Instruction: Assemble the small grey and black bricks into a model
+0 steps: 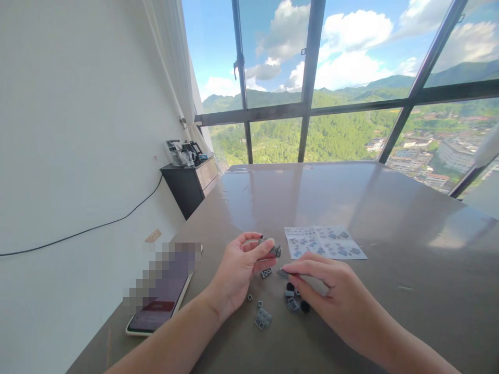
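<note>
I had the left hand (242, 264) gripping a small grey block build (276, 251) over the table (413, 322). Right hand (331, 280) pinched a grey piece (282, 272) near it. Loose blocks (264, 317) lay between the forearms, printed sheet (325, 242) just beyond the hands.

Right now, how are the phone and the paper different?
The phone has a dark screen; the paper is white with little printed pictures. The phone is a thicker slab, while the paper is a thin sheet with a fold line. The phone lies beside the left arm, the paper beyond the right hand. Both lie on the table.
</note>
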A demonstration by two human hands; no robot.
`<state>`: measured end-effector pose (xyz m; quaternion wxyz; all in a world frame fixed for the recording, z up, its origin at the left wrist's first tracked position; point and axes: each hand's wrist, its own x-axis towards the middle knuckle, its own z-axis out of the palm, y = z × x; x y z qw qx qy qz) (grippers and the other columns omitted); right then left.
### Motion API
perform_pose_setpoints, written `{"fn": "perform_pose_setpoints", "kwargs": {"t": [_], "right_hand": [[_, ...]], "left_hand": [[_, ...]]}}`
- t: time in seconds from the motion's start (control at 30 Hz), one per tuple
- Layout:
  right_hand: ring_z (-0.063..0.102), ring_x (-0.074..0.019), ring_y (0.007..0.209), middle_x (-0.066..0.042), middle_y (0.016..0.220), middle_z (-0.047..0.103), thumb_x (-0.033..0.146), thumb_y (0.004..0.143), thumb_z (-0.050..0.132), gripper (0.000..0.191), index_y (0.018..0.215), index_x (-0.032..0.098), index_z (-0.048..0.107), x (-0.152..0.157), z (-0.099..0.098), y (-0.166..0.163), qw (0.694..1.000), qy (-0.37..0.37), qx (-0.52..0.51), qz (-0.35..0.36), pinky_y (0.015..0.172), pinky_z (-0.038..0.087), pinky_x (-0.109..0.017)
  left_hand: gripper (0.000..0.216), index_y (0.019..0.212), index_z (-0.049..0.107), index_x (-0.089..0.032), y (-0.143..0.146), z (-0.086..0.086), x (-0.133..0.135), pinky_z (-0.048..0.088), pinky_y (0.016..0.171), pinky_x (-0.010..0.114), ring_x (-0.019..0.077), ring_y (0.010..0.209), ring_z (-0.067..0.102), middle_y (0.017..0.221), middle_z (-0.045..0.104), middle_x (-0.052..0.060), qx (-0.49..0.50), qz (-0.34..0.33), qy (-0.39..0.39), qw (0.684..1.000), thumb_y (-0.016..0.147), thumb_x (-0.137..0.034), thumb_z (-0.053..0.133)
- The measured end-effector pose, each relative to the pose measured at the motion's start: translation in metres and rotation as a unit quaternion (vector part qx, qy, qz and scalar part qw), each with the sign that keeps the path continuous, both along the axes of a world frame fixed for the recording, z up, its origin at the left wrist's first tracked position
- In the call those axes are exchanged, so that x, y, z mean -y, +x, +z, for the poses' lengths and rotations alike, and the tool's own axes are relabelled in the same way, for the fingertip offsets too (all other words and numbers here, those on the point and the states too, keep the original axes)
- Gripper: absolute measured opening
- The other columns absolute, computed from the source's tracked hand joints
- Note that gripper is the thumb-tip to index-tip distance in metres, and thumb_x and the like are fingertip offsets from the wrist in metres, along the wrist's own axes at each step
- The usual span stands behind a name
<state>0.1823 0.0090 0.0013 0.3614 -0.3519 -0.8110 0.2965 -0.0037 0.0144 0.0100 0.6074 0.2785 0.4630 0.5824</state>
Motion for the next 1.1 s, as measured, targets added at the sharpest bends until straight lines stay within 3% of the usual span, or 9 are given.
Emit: {"fn": "perform_pose_setpoints", "kwargs": {"t": [0.1,0.27,0.43,0.53,0.73,0.9,1.1], "right_hand": [[0.070,-0.0204,0.078,-0.006,0.086,0.075,0.033,0.086,0.069,0.016,0.089,0.020,0.078,-0.011,0.005,0.009,0.989,-0.083,-0.111,-0.048,0.069,0.056,-0.030],[0.075,-0.0258,0.078,-0.010,0.082,0.080,0.048,0.067,0.085,0.035,0.086,0.019,0.079,-0.022,0.016,0.025,0.934,-0.216,-0.252,-0.131,0.074,0.061,-0.035],[0.077,-0.0295,0.084,-0.011,0.086,0.080,0.049,0.063,0.088,0.041,0.088,0.018,0.078,-0.025,0.018,0.030,0.899,-0.279,-0.314,-0.126,0.081,0.062,-0.041],[0.076,-0.0275,0.081,-0.009,0.082,0.080,0.050,0.066,0.086,0.041,0.090,0.018,0.078,-0.022,0.016,0.025,0.924,-0.259,-0.260,-0.107,0.079,0.062,-0.039],[0.072,-0.0232,0.081,-0.008,0.087,0.076,0.046,0.082,0.072,0.028,0.085,0.020,0.080,-0.014,0.010,0.013,0.985,-0.105,-0.129,-0.046,0.075,0.062,-0.035],[0.068,-0.0208,0.079,-0.007,0.085,0.073,0.032,0.090,0.063,0.020,0.092,0.020,0.079,-0.013,0.007,0.013,0.997,-0.046,-0.050,-0.037,0.072,0.057,-0.033],[0.065,-0.0188,0.076,-0.006,0.084,0.069,0.028,0.092,0.058,0.021,0.093,0.021,0.078,-0.013,0.004,0.011,0.998,-0.019,-0.029,-0.051,0.067,0.054,-0.030]], "left_hand": [[0.040,0.089,0.056,-0.016,0.000,-0.001,0.000,0.061,0.071,0.027,0.0133,0.068,0.070,0.075,0.069,0.001,0.011,-0.006,0.000,1.000,0.065,-0.017,0.089],[0.035,0.084,0.053,-0.016,-0.001,-0.001,0.001,0.061,0.064,0.025,0.0158,0.072,0.071,0.077,0.067,0.003,-0.011,-0.022,-0.011,1.000,0.070,-0.015,0.085],[0.036,0.084,0.053,-0.017,0.000,-0.002,0.001,0.061,0.064,0.023,0.0148,0.071,0.072,0.076,0.069,0.003,0.000,-0.031,-0.009,0.999,0.069,-0.017,0.086],[0.036,0.085,0.054,-0.016,0.001,-0.003,0.001,0.060,0.066,0.023,0.0145,0.070,0.072,0.078,0.072,0.006,0.005,-0.044,-0.010,0.999,0.070,-0.020,0.086],[0.035,0.080,0.054,-0.015,0.003,-0.006,0.004,0.060,0.070,0.027,0.0157,0.069,0.073,0.081,0.076,0.011,-0.031,-0.099,0.011,0.995,0.074,-0.035,0.083],[0.036,0.080,0.053,-0.015,0.004,-0.007,0.005,0.061,0.074,0.031,0.0175,0.074,0.073,0.080,0.076,0.008,-0.050,-0.120,0.028,0.991,0.073,-0.036,0.083],[0.033,0.081,0.059,-0.014,0.004,-0.007,0.008,0.060,0.077,0.029,0.0134,0.072,0.070,0.073,0.071,0.002,-0.040,-0.138,0.029,0.989,0.069,-0.027,0.086]]}}
